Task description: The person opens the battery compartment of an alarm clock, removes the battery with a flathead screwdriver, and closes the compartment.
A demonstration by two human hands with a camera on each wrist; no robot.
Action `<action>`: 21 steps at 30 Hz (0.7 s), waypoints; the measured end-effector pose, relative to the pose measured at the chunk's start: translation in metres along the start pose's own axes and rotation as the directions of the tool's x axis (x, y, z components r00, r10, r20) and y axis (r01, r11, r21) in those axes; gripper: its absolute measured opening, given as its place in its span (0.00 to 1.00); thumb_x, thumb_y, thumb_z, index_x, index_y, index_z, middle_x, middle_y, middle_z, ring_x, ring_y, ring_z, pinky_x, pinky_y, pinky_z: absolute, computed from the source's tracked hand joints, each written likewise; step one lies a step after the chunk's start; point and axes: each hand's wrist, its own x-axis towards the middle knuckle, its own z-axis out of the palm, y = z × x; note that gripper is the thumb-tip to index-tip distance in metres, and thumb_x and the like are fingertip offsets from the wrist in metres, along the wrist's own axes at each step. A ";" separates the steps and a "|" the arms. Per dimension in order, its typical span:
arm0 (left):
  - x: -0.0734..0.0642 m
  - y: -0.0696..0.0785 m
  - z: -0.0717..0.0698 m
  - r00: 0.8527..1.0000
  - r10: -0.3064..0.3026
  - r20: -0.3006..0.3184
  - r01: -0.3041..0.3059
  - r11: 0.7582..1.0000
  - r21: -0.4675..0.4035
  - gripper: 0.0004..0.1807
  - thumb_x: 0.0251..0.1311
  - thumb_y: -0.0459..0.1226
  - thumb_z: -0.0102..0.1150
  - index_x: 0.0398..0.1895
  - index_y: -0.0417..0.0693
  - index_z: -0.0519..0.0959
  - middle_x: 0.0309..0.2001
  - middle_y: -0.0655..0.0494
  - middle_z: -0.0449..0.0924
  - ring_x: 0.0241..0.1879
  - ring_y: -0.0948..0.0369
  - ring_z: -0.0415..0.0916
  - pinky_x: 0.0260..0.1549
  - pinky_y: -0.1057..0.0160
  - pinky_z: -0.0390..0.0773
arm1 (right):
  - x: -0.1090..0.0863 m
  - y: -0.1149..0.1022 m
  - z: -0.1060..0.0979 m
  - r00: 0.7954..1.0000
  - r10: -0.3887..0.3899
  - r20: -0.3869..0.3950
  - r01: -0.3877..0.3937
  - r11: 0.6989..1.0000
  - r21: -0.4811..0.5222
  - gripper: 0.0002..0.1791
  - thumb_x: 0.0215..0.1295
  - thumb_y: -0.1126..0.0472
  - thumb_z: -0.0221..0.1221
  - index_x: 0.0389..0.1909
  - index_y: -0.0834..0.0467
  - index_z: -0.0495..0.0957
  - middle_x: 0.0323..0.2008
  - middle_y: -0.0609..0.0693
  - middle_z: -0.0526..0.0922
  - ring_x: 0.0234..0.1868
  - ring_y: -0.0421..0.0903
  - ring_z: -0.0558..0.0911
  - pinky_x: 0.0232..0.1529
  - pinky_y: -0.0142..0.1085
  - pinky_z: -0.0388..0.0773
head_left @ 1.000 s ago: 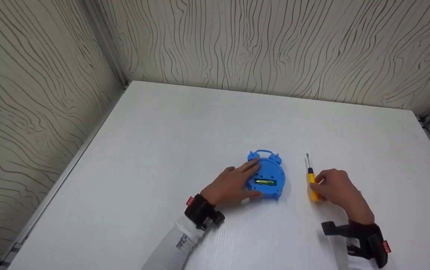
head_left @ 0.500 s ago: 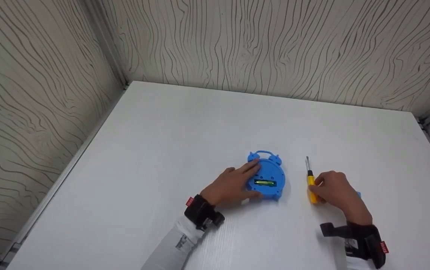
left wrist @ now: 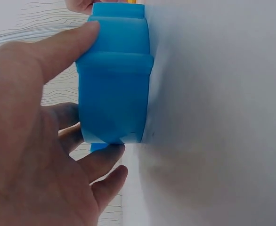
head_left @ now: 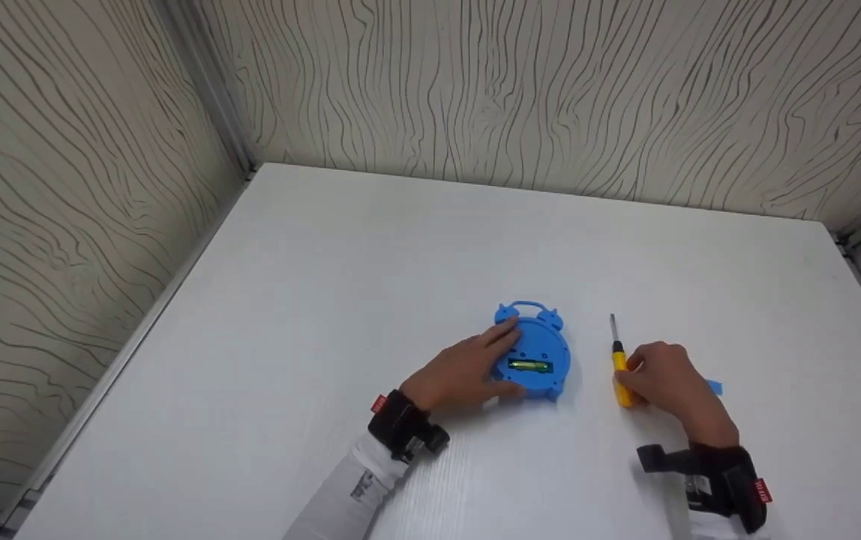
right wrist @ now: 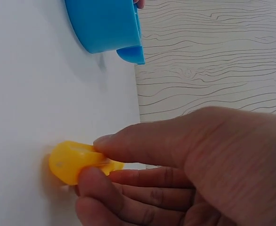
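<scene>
Work surface: white, flat, rectangular tabletop (head_left: pixel 340 285). The left hand (head_left: pixel 464 371) lies against the near-left side of the clock: fingers extended over the back, thumb at the foot end, spread to hold it between them. The right hand (head_left: pixel 674 386) has thumb and fingers drawn in to handle width and pinches a screwdriver. The blue plastic twin-bell alarm clock (head_left: pixel 539 341) lies face down near the middle of the work area, bells toward the far edge, feet toward the person. The yellow-handled screwdriver with black collar and metal shaft (head_left: pixel 619 364) lies to the clock's right, well apart from it; its long axis runs roughly parallel to the clock's bell-to-foot line, tip facing the far edge. The right hand is the nearer one. Whether the handle touches the surface cannot be told. A small flat blue piece (head_left: pixel 715 387) shows beside the right wrist, partly hidden. The green cylindrical battery (head_left: pixel 530 366) sits crosswise in the clock's uncovered compartment.
</scene>
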 end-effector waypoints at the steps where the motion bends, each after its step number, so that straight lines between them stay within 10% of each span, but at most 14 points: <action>1: 0.000 0.000 0.000 1.000 0.000 0.000 0.000 1.000 -0.006 0.46 0.62 0.63 0.51 0.78 0.65 0.44 0.79 0.73 0.35 0.77 0.60 0.50 0.71 0.56 0.62 | 0.000 0.000 0.000 1.000 0.004 0.002 -0.004 1.000 0.002 0.21 0.63 0.59 0.60 0.47 0.74 0.77 0.29 0.57 0.81 0.24 0.45 0.77 0.27 0.32 0.77; 21: 0.000 0.002 0.002 1.000 -0.024 0.009 0.024 0.999 -0.049 0.44 0.63 0.61 0.52 0.78 0.65 0.46 0.78 0.75 0.33 0.77 0.61 0.48 0.71 0.56 0.61 | -0.003 -0.002 0.001 1.000 0.020 0.014 -0.020 1.000 0.014 0.25 0.63 0.58 0.61 0.52 0.74 0.74 0.25 0.53 0.80 0.20 0.44 0.76 0.24 0.33 0.74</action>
